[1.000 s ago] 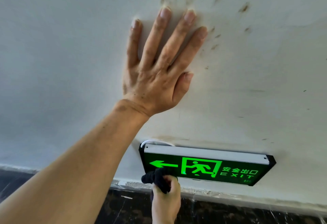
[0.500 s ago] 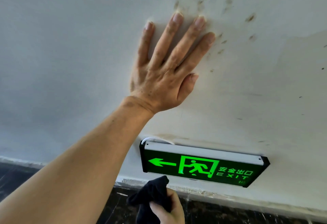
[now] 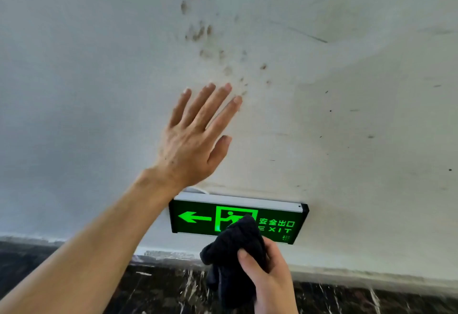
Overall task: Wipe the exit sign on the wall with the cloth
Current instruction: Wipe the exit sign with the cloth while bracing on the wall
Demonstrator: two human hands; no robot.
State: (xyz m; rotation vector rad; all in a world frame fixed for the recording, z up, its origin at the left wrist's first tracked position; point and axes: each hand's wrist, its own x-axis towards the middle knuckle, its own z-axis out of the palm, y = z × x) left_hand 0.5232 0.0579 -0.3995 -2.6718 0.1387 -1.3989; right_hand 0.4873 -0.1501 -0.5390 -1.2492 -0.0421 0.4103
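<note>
L hand [image 3: 190, 145] open, fingers spread w/ arm raised, R hand [image 3: 266, 274] gripping cloth [image 3: 235, 246] over exit sign [image 3: 195, 217]

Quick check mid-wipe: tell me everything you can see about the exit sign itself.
The exit sign is a slim rectangular box mounted low on the white wall, lit green on a dark face: a left arrow, a running-figure pictogram, Chinese characters and "EXIT". It has a pale metallic-looking top edge, black end caps and a white cable at its upper left. The dark cloth, bunched in the right hand, covers part of the pictogram.
</note>
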